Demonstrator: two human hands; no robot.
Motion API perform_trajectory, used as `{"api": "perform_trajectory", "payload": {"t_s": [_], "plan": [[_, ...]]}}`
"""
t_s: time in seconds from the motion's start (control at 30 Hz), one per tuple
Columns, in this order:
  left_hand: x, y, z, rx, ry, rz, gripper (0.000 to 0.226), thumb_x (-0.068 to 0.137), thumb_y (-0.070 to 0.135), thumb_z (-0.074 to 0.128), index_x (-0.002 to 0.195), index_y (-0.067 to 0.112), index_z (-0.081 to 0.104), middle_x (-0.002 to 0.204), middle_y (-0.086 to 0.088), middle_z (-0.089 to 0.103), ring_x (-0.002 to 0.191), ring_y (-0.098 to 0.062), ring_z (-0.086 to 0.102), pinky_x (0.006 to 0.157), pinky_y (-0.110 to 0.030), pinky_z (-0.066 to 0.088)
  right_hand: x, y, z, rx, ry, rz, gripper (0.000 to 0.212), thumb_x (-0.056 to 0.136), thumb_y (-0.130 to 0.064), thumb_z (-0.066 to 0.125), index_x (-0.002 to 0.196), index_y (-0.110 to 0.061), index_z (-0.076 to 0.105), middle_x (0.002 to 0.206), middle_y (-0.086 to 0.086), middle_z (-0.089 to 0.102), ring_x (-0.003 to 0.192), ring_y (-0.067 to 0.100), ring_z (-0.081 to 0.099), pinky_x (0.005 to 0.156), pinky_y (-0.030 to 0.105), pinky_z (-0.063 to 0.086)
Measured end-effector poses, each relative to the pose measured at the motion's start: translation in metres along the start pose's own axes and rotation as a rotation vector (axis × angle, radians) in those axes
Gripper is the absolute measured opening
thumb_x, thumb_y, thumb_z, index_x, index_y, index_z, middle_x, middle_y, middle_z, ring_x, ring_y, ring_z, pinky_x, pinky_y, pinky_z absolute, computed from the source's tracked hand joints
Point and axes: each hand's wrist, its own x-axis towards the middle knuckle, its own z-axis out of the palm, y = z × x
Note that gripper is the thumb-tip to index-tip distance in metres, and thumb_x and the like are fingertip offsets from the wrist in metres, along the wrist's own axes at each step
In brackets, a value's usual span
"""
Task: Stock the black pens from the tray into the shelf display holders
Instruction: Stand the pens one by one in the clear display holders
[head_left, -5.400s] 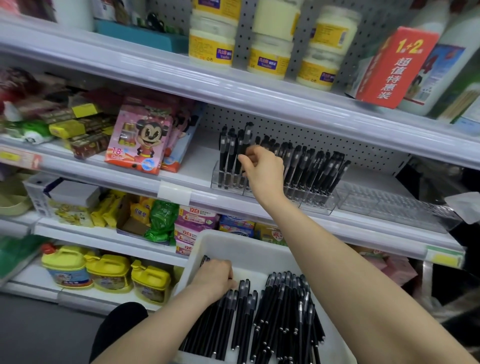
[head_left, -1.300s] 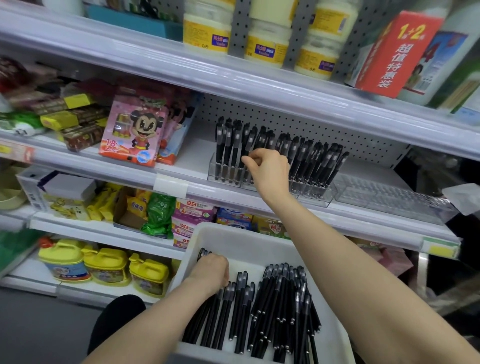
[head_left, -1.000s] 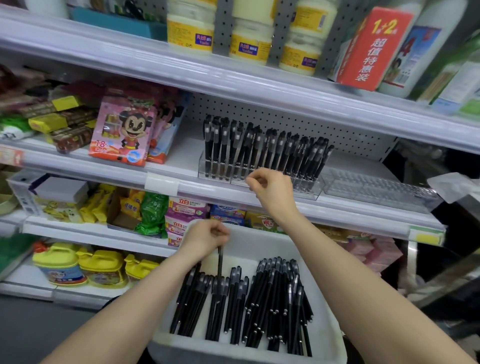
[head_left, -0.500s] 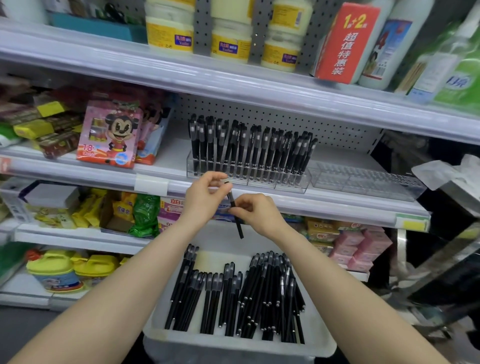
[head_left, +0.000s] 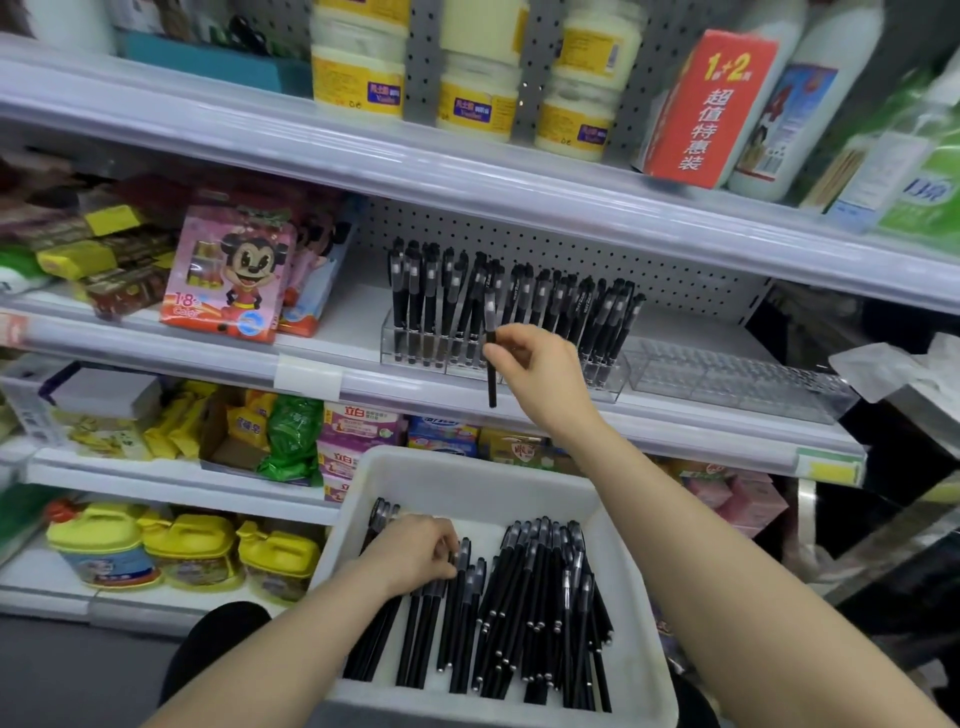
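Observation:
My right hand (head_left: 543, 371) pinches one black pen (head_left: 491, 382) upright in front of the clear display holder (head_left: 410, 348) on the middle shelf. That holder stands full of several black pens (head_left: 519, 296). A second clear holder (head_left: 727, 376) to its right has no pens in it. Below, a white tray (head_left: 467, 478) holds several loose black pens (head_left: 540, 608). My left hand (head_left: 415, 553) lies on the pens at the tray's left side, fingers curled over them; whether it grips one is hidden.
A pink cartoon box (head_left: 234, 270) stands left of the holders. Cream jars (head_left: 358, 78) and a red carton (head_left: 701, 109) sit on the shelf above. Snack packs (head_left: 291, 436) and yellow jugs (head_left: 192, 551) fill the lower shelves. A white cloth (head_left: 898, 364) lies at the right.
Half a second ago both hands held one pen together. Now my right hand has lifted it to the holder, and my left hand has dropped back onto the pens in the tray.

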Motion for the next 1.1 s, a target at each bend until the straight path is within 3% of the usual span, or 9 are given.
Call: {"api": "perform_trajectory", "payload": {"t_s": [0.13, 0.23, 0.43, 0.63, 0.73, 0.87, 0.97, 1.1], "plan": [[0.002, -0.001, 0.005, 0.029, 0.022, 0.023, 0.027, 0.082, 0.025, 0.073, 0.107, 0.026, 0.063, 0.090, 0.013, 0.060, 0.086, -0.006, 0.055, 0.079, -0.023, 0.045, 0.018, -0.013, -0.003, 0.024, 0.118, -0.023, 0.019, 0.095, -0.026, 0.061, 0.106, -0.014, 0.071, 0.088, -0.005, 0.070, 0.081, 0.010, 0.063, 0.078, 0.026, 0.052], [0.003, -0.002, 0.007, 0.030, 0.036, 0.016, 0.027, 0.083, 0.025, 0.072, 0.108, 0.026, 0.061, 0.094, 0.012, 0.060, 0.091, -0.009, 0.055, 0.082, -0.025, 0.045, 0.029, -0.021, 0.000, 0.076, 0.201, -0.004, 0.023, 0.095, -0.027, 0.063, 0.112, -0.014, 0.070, 0.093, -0.005, 0.070, 0.087, 0.007, 0.063, 0.084, 0.024, 0.053], [0.004, -0.004, 0.010, 0.032, 0.038, -0.009, 0.027, 0.084, 0.025, 0.071, 0.109, 0.024, 0.060, 0.106, 0.004, 0.064, 0.101, -0.016, 0.058, 0.086, -0.030, 0.048, 0.044, -0.030, 0.008, 0.055, 0.266, -0.009, 0.023, 0.096, -0.027, 0.061, 0.110, -0.011, 0.069, 0.094, -0.002, 0.069, 0.088, 0.014, 0.064, 0.086, 0.036, 0.054], [0.007, -0.004, 0.011, 0.021, 0.039, -0.021, 0.027, 0.084, 0.025, 0.072, 0.109, 0.025, 0.060, 0.107, 0.004, 0.064, 0.101, -0.015, 0.057, 0.086, -0.030, 0.048, 0.053, -0.025, 0.019, 0.014, 0.228, 0.039, 0.027, 0.098, -0.032, 0.056, 0.109, -0.011, 0.070, 0.076, 0.001, 0.071, 0.072, 0.017, 0.067, 0.081, 0.042, 0.055], [0.007, -0.004, 0.010, 0.004, 0.031, -0.038, 0.027, 0.083, 0.024, 0.072, 0.108, 0.026, 0.060, 0.106, 0.004, 0.064, 0.100, -0.015, 0.058, 0.085, -0.030, 0.049, 0.057, -0.025, 0.021, -0.006, 0.220, 0.034, 0.027, 0.099, -0.032, 0.055, 0.106, -0.011, 0.070, 0.074, 0.001, 0.071, 0.070, 0.017, 0.067, 0.086, 0.042, 0.054], [0.008, -0.004, 0.010, -0.019, 0.027, -0.054, 0.027, 0.083, 0.024, 0.073, 0.106, 0.027, 0.061, 0.106, 0.004, 0.064, 0.098, -0.015, 0.059, 0.085, -0.031, 0.050, 0.057, -0.023, 0.021, -0.074, 0.181, 0.014, 0.026, 0.099, -0.030, 0.054, 0.105, -0.011, 0.070, 0.071, 0.000, 0.068, 0.066, 0.016, 0.064, 0.076, 0.031, 0.051], [0.008, -0.004, 0.011, -0.032, 0.030, -0.059, 0.026, 0.083, 0.024, 0.073, 0.106, 0.027, 0.061, 0.105, 0.005, 0.064, 0.098, -0.014, 0.059, 0.084, -0.030, 0.050, 0.051, -0.015, 0.028, -0.142, 0.120, 0.009, 0.024, 0.099, -0.028, 0.056, 0.094, -0.010, 0.070, 0.063, 0.000, 0.062, 0.060, 0.018, 0.059, 0.070, 0.029, 0.045], [0.007, -0.003, 0.011, -0.039, 0.044, -0.069, 0.022, 0.085, 0.024, 0.070, 0.105, 0.026, 0.061, 0.102, 0.004, 0.066, 0.096, -0.015, 0.060, 0.085, -0.031, 0.051, 0.047, -0.011, 0.036, -0.177, 0.053, 0.066, 0.024, 0.098, -0.027, 0.057, 0.095, -0.007, 0.071, 0.074, 0.007, 0.069, 0.070, 0.023, 0.063, 0.071, 0.031, 0.049]]}}
